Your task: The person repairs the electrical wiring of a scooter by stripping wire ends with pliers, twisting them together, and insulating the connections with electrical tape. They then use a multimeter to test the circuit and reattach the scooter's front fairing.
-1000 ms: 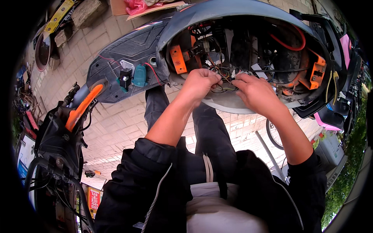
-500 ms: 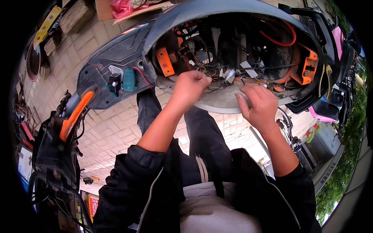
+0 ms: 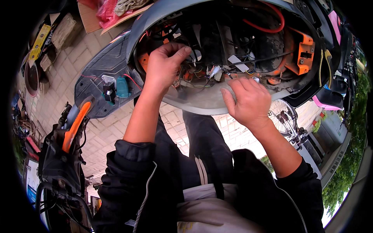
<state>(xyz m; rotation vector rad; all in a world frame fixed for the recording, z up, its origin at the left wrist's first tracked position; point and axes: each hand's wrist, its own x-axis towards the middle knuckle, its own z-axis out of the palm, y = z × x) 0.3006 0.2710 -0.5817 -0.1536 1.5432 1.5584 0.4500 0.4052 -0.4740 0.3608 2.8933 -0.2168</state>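
A: Status, L hand?

B: Left hand is up inside the open scooter body shell, fingers curled, tips at the wiring bundle near the upper-left of the cavity. Can't tell if it pinches a wire; the tips are dark against the harness.

A: R hand?

B: Right hand lies flat, fingers together, pressed on the shell's grey lower rim, just below the white connectors. Holds nothing.

A: Wiring location?

B: Centre of the cavity, between both hands, above the rim. Red cable loops along the top; orange bracket sits at the right wall.

A: Surroundings?

B: Footboard w/ a teal connector block to the left. Second scooter w/ orange trim lower left. Brick paving underneath.
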